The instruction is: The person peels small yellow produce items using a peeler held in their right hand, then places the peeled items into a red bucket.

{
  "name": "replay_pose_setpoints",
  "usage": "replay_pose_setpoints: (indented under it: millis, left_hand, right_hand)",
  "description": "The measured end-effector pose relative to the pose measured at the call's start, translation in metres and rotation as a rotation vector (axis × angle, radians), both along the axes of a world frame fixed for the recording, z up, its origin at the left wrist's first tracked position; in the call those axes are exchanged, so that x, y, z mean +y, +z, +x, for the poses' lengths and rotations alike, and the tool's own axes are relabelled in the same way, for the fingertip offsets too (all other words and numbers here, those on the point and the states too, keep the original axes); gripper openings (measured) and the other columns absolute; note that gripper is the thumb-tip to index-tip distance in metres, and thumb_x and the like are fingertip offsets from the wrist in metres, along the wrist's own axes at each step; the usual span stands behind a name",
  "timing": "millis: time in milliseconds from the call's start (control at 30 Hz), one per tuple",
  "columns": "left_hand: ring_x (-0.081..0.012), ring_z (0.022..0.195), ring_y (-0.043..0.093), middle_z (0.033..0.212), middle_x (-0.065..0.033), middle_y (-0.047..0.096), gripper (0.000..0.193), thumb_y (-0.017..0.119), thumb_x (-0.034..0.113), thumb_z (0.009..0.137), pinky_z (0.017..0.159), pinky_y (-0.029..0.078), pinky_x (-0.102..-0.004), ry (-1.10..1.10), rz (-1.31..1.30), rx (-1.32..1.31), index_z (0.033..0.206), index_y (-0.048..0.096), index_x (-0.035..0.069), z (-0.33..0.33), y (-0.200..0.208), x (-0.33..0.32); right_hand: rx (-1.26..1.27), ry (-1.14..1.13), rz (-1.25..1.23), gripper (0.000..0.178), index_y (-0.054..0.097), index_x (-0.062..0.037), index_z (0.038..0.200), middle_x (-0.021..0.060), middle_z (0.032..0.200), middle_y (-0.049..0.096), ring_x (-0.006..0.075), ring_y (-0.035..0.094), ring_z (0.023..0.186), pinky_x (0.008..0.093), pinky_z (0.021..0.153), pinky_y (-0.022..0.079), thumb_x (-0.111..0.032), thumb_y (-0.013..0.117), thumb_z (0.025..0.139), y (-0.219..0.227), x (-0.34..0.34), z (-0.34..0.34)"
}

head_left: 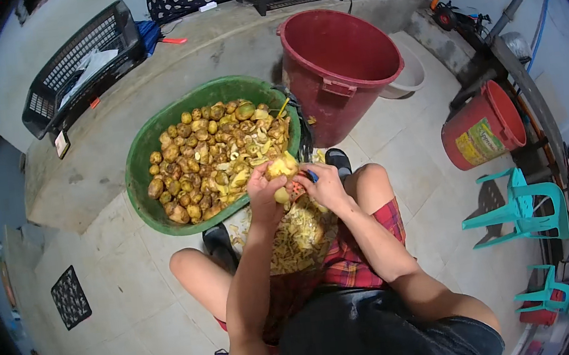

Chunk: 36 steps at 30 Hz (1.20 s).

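My left hand [265,190] is closed around a yellow, partly peeled round fruit or tuber [282,165], whose exact kind I cannot tell. My right hand [325,185] is closed close beside it on a small blue-handled tool [311,175]; its working end is hidden by the fingers. Below both hands, between my legs, lies a heap of pale yellow strips [296,240]. A green oval tub [139,193] in front and to the left holds many brownish-yellow round pieces [189,163], with pale peelings among them on its right side.
A tall dark red bin [333,110] stands beyond the tub, with a whitish basin [412,74] behind it. At the right are a red bucket [464,138] and teal plastic chairs [519,201]. A black crate [79,67] and a phone [62,144] rest on the ledge at left.
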State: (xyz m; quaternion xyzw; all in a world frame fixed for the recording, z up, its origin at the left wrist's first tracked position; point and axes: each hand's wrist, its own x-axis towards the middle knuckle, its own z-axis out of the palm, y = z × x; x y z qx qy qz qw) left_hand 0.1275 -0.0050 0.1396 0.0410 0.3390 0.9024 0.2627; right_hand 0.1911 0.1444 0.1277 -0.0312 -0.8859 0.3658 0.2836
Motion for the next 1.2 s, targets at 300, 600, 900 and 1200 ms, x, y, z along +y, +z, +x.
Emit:
replay_pose_setpoints:
  millis: [300,600,900,1200]
  left_hand:
    - [-0.0168,0.057,0.059,0.082,-0.0113,0.063,0.040,0.064,-0.004,0.075,0.054,0.051,-0.0271,0.093,-0.218,0.202,0.111,0.049,-0.003,0.006,-0.006,0.007]
    - [-0.0176,0.071,0.061,0.095,-0.0133,0.062,0.054,0.064,0.002,0.074,0.060,0.051,-0.0285,-0.155,0.090,0.060,0.123,0.043,0.001,-0.005,0.003,-0.009]
    - [-0.0190,0.082,0.065,0.102,-0.0160,0.062,0.042,0.063,-0.004,0.082,0.065,0.054,-0.0290,0.009,0.044,0.119,0.118,0.042,0.001,-0.005,0.003,-0.009]
    - [-0.0176,0.068,0.064,0.089,-0.0162,0.062,0.040,0.066,-0.011,0.077,0.056,0.053,-0.0264,0.211,-0.175,0.188,0.105,0.039,0.000,0.011,-0.012,0.010]
  right_hand:
    - [-0.267,0.038,0.078,0.025,0.068,-0.0006,0.096,0.0194,0.079,0.065,0.0363,0.064,0.075,0.0409,0.069,0.051,-0.010,0.076,0.074,-0.015,0.010,-0.004]
    - [-0.568,0.060,-0.141,0.023,0.068,-0.0008,0.083,0.0204,0.071,0.066,0.0326,0.066,0.067,0.0408,0.064,0.050,-0.020,0.079,0.076,-0.013,0.005,-0.001]
    - [-0.011,-0.009,-0.082,0.025,0.068,-0.0001,0.098,0.0201,0.082,0.067,0.0356,0.066,0.076,0.0394,0.070,0.052,-0.014,0.076,0.079,-0.004,-0.004,-0.002]
    - [-0.088,0.026,0.005,0.024,0.067,0.0018,0.098,0.0212,0.086,0.066,0.0379,0.065,0.081,0.0430,0.072,0.052,-0.006,0.072,0.076,-0.003,-0.009,-0.003]
